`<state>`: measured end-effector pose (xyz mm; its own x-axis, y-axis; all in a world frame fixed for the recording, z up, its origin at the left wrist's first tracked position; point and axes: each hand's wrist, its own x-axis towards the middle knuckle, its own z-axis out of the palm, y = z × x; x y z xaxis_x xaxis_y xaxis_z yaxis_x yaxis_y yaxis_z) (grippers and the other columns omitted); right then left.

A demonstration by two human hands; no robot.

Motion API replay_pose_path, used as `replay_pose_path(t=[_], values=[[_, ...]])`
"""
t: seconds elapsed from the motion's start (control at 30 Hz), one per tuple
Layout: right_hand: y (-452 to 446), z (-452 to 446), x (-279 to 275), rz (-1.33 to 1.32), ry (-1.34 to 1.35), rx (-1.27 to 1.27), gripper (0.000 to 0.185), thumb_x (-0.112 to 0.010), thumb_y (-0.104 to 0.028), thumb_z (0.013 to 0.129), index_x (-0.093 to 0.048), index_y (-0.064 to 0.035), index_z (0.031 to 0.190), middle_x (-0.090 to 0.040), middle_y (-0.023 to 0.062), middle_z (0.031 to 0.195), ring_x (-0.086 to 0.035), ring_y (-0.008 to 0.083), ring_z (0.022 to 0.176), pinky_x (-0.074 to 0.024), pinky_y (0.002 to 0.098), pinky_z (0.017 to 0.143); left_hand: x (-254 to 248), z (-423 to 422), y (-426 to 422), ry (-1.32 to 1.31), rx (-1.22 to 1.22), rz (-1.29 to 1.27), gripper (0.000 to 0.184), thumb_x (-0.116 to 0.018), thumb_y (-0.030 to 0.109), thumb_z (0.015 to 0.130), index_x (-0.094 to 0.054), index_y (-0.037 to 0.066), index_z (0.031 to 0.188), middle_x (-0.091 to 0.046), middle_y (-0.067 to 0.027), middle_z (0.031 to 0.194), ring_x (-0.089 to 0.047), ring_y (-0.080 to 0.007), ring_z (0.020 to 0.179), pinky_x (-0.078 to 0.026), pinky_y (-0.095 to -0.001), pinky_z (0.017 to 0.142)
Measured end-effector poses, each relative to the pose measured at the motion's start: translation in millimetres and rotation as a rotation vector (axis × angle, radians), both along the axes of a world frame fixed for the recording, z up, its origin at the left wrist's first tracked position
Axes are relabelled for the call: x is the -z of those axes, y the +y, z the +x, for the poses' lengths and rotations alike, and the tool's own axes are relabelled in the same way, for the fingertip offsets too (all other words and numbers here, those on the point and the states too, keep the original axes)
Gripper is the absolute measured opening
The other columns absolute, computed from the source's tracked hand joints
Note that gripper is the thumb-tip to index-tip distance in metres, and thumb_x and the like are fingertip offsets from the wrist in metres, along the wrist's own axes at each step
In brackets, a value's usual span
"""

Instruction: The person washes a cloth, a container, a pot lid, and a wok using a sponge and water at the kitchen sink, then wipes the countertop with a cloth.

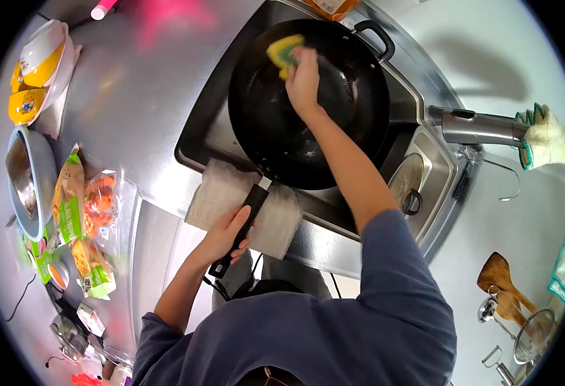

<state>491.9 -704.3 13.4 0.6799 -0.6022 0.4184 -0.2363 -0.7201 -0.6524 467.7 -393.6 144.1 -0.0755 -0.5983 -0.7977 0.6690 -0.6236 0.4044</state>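
Observation:
A large black wok (289, 122) rests over the sink, its small loop handle at the far right and its long handle pointing toward me. My left hand (223, 235) is wrapped round the long black handle. Inside the wok, near its far side, my right hand (303, 77) grips a yellow and green sponge (285, 53) against the dark surface. A grey cloth (271, 225) lies over the sink's front edge, beneath the handle.
The sink (215, 138) has a smaller basin at right holding a round lid (406, 177). Bowls (41, 51), a blue basin (41, 174) and snack bags (70, 193) stand on the left counter. A faucet (482, 127) with a glove (548, 137) and hanging utensils (498, 276) are at right.

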Motion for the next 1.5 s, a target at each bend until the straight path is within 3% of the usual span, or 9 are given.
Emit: replay_pose_path(t=[0.1,0.3,0.47,0.7,0.9,1.0,1.23,1.4,1.5], values=[[24.6,37.9,1.9,0.224,-0.307,0.095,0.038,-0.052,0.011,0.075,-0.045,-0.0009,0.11,-0.048,0.0146,0.101,-0.052,0.0277,0.087,-0.0443,0.0351,0.079,2.7,3.3,0.9,-0.029,0.029,0.013,0.043,-0.038,0.046,0.096,-0.047,0.005,0.093,-0.04,0.0003,0.053,-0.035,-0.0077,0.034,-0.032,-0.0231,0.031],[63.2,-107.8,-26.9,0.46,0.293,-0.923,0.044,-0.051,0.013,0.069,-0.052,-0.0029,0.11,-0.049,0.0158,0.109,-0.047,0.0348,0.111,-0.0397,0.0381,0.094,-0.1,6.6,4.5,-0.042,0.031,0.005,0.043,-0.037,0.045,0.097,-0.046,0.002,0.096,-0.039,-0.0005,0.054,-0.036,-0.0079,0.035,-0.031,-0.0235,0.032],[-79.9,-153.7,-50.6,-0.363,0.956,-1.06,0.031,-0.053,-0.006,0.077,-0.06,-0.012,0.107,-0.05,0.0083,0.116,-0.048,0.0269,0.112,-0.0422,0.0378,0.095,3.2,10.0,-7.4,-0.019,0.065,-0.011,0.041,-0.039,0.044,0.097,-0.048,0.004,0.095,-0.041,-0.0005,0.054,-0.036,-0.0076,0.035,-0.032,-0.0232,0.032],[-137.4,-30.6,-77.2,-1.317,0.506,-0.822,0.033,-0.053,-0.015,0.075,-0.056,-0.0134,0.108,-0.051,0.0031,0.115,-0.048,0.0202,0.108,-0.0417,0.0303,0.089,2.4,10.9,-20.5,-0.009,0.136,0.062,0.04,-0.04,0.044,0.096,-0.048,0.005,0.095,-0.041,-0.0008,0.053,-0.036,-0.0077,0.035,-0.031,-0.0237,0.032],[-110.9,-170.6,-37.1,-0.743,0.789,-0.287,0.047,-0.055,-0.004,0.072,-0.057,-0.0119,0.118,-0.049,0.0067,0.114,-0.049,0.0279,0.106,-0.0487,0.0357,0.086,1.1,2.7,-11.6,0.118,0.075,0.118,0.039,-0.039,0.044,0.096,-0.047,0.006,0.094,-0.039,0.0,0.051,-0.034,-0.0078,0.033,-0.03,-0.0231,0.03],[-16.4,-220.1,-43.2,-0.201,0.975,-0.394,0.037,-0.057,-0.003,0.076,-0.061,-0.0087,0.112,-0.053,0.0129,0.108,-0.054,0.0302,0.099,-0.0488,0.0363,0.084,6.7,4.2,-13.8,0.355,-0.014,0.078,0.042,-0.034,0.049,0.096,-0.046,0.009,0.09,-0.036,0.0018,0.05,-0.031,-0.006,0.032,-0.028,-0.0223,0.028],[94.6,-100.9,-31.9,0.615,0.19,-0.223,0.028,-0.058,-0.004,0.082,-0.06,0.0005,0.11,-0.055,0.0174,0.099,-0.055,0.0307,0.089,-0.0445,0.0337,0.076,24.3,-5.9,-12.4,0.501,-0.021,0.047,0.045,-0.033,0.052,0.096,-0.046,0.01,0.09,-0.035,0.0026,0.05,-0.03,-0.0057,0.031,-0.027,-0.0216,0.028],[38.8,-216.1,-70.0,0.306,0.847,-0.574,0.031,-0.058,-0.001,0.076,-0.063,-0.0026,0.107,-0.056,0.0163,0.092,-0.057,0.0307,0.089,-0.0467,0.0365,0.08,21.1,-8.2,-9.1,0.448,-0.037,0.044,0.046,-0.032,0.053,0.096,-0.045,0.009,0.09,-0.034,0.0027,0.05,-0.03,-0.0054,0.031,-0.027,-0.0215,0.027],[-32.9,-228.3,-36.2,-0.096,1.034,-0.238,0.035,-0.057,0.002,0.073,-0.061,-0.0036,0.107,-0.055,0.0173,0.097,-0.056,0.0331,0.091,-0.047,0.0392,0.083,24.1,-6.7,-11.0,0.479,-0.034,0.009,0.046,-0.031,0.053,0.096,-0.045,0.009,0.09,-0.034,0.0026,0.05,-0.03,-0.0055,0.031,-0.027,-0.0215,0.027]])
